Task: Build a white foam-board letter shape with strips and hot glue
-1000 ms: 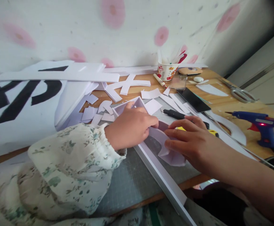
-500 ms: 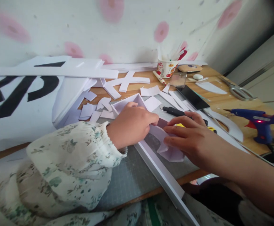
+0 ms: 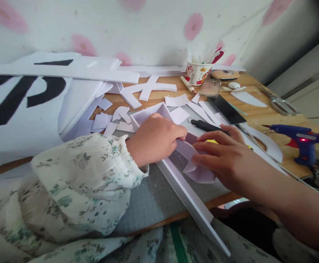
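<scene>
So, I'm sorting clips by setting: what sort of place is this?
Probably a craft corner, perhaps in a home: a wooden table holds a blue glue gun with its red light on, metal scissors and a gray cutting mat with white scraps strewn around it.

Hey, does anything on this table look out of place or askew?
The long white strip beside the left hand looks oddest, jutting past the near edge of the table. The marker also lies loose outside the cup. Nothing looks spilled.
</scene>
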The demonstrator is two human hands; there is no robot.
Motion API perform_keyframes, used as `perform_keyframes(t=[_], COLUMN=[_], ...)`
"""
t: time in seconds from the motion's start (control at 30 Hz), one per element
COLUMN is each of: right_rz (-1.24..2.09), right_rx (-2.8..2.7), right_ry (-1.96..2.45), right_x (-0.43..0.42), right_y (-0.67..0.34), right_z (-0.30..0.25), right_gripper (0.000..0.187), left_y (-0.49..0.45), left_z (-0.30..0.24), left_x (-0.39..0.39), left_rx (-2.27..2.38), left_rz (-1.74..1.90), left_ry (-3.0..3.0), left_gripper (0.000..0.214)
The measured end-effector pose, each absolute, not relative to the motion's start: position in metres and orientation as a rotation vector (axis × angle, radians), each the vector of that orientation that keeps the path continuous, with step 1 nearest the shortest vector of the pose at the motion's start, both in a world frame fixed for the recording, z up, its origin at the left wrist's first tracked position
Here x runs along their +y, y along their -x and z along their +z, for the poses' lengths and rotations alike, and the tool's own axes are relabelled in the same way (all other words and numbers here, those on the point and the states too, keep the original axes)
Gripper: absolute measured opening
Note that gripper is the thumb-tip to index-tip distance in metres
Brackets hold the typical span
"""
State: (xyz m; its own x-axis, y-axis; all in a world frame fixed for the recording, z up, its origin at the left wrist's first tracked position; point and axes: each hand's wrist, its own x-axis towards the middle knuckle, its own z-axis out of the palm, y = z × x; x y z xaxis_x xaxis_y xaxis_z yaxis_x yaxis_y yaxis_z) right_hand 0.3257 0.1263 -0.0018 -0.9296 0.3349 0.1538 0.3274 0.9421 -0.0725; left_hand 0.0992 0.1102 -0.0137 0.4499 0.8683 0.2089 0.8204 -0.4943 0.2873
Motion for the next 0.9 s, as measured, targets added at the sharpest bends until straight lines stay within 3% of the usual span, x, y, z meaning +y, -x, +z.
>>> perform_keyframes(t=[0.63, 0.9], right_rz=[0.081, 0.134], right_rx=[-2.929, -2.943], right_ry=[0.52, 0.522], right_x=[0.126, 0.124], right_y=[-0.323, -0.322], right_z=[-0.002, 0.001], right_gripper=[0.023, 0.021], left_y=[-0.088, -0.097], left_z=[-0.006, -0.003], left_x=[0.115, 0.113], left_rx=[1.416, 1.444], left_rz=[0.398, 0.186], left_ry=[-2.471, -2.664], left_gripper=[0.025, 0.021])
